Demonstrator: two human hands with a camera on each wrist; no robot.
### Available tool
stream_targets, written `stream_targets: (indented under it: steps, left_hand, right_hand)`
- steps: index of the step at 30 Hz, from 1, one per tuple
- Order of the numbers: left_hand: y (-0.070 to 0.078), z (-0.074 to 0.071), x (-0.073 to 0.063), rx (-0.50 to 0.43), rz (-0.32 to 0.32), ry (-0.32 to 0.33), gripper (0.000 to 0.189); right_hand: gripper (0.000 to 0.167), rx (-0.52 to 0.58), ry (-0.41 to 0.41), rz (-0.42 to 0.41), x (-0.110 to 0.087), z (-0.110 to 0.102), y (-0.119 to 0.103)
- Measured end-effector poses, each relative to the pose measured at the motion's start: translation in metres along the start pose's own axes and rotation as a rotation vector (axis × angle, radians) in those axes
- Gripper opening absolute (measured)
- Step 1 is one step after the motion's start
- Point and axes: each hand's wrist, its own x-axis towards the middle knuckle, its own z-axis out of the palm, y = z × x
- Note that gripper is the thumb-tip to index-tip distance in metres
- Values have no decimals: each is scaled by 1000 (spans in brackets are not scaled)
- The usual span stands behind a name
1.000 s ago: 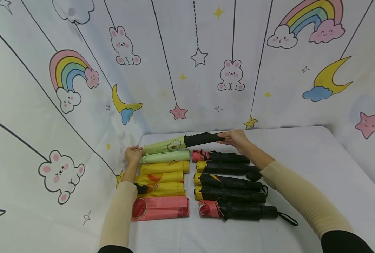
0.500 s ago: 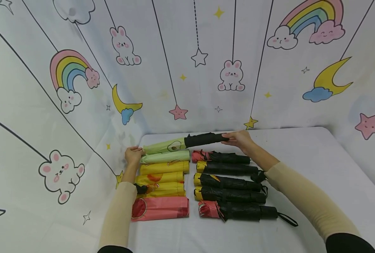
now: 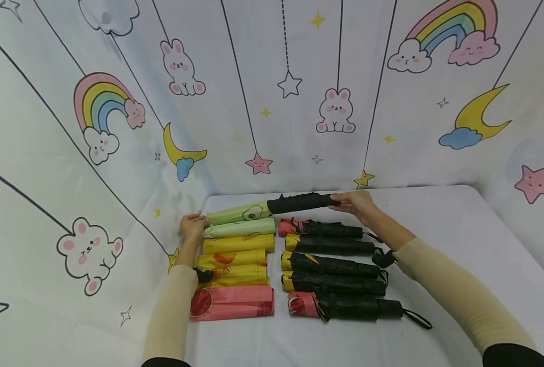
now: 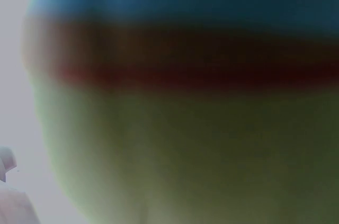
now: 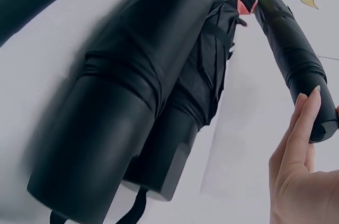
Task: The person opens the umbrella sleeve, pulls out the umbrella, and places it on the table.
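Observation:
In the head view a black folded umbrella (image 3: 299,203) sticks partly out of a light green avocado-print umbrella sleeve (image 3: 230,214) at the far side of the table. My left hand (image 3: 192,228) pinches the sleeve's left end. My right hand (image 3: 356,203) grips the umbrella's right end, slightly raised. The right wrist view shows that hand (image 5: 302,166) with fingers and thumb around the handle end of the umbrella (image 5: 291,44). The part inside the sleeve is hidden. A blurred, very close greenish surface (image 4: 185,150) fills most of the left wrist view.
Nearer me lie several flat sleeves: pale green (image 3: 240,228), yellow (image 3: 239,243) and watermelon pink (image 3: 235,302). Right of them several folded umbrellas lie side by side, such as the black and red one (image 3: 354,307) with a wrist loop. A cartoon-print cloth (image 3: 299,137) hangs behind the white table (image 3: 446,219).
My right hand has moved to the right, and more of the black umbrella shows outside the green sleeve. The left hand stays almost still at the sleeve's end.

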Motion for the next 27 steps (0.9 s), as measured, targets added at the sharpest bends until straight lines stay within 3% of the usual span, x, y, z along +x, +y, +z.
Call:
stream_targets:
  steps: [5, 12, 20, 27]
  left_hand:
    - [-1, 1, 1, -3, 5, 7, 52]
    - [-2, -4, 1, 15, 12, 3, 54]
    - [0, -6, -1, 15, -7, -1, 53]
    - [2, -7, -2, -68, 10, -13, 50]
  right_hand:
    - [52, -8, 10, -3, -3, -7, 0]
    - [36, -7, 10, -13, -7, -14, -1]
    - [46, -48, 20, 12, -10, -23, 0]
    - [20, -15, 44, 12, -9, -34, 4]
